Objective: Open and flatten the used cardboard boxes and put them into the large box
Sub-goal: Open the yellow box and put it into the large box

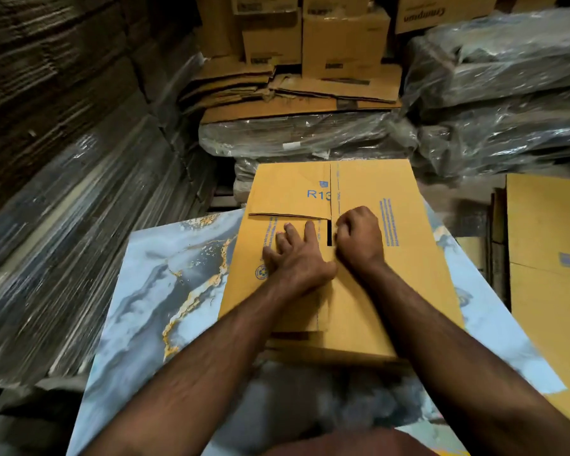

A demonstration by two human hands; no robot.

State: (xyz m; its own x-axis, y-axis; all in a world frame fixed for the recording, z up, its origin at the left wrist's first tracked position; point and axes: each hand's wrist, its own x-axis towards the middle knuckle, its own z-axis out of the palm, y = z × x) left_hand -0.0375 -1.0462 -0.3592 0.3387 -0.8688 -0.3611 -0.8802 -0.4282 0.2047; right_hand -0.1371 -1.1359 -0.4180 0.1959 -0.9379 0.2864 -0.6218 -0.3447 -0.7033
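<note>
A yellow-brown cardboard box (392, 278) with blue print "R13" lies on a blue-and-gold marbled board (165, 278) in the middle of the view. Its top flaps meet at a centre seam with a dark slot. My left hand (297, 255) presses flat on the left flap, fingers spread. My right hand (359, 238) is curled into a fist at the seam, fingertips at the slot edge; whether it pinches the flap I cannot tell. More flat cardboard shows under the box's near edge.
A large yellow carton (547, 258) stands at the right edge. Flattened cartons (290, 93) and stacked boxes (343, 41) sit behind, on plastic-wrapped bundles (303, 136). More wrapped bundles (507, 93) fill the back right. Stacks of corrugated sheets (63, 192) line the left.
</note>
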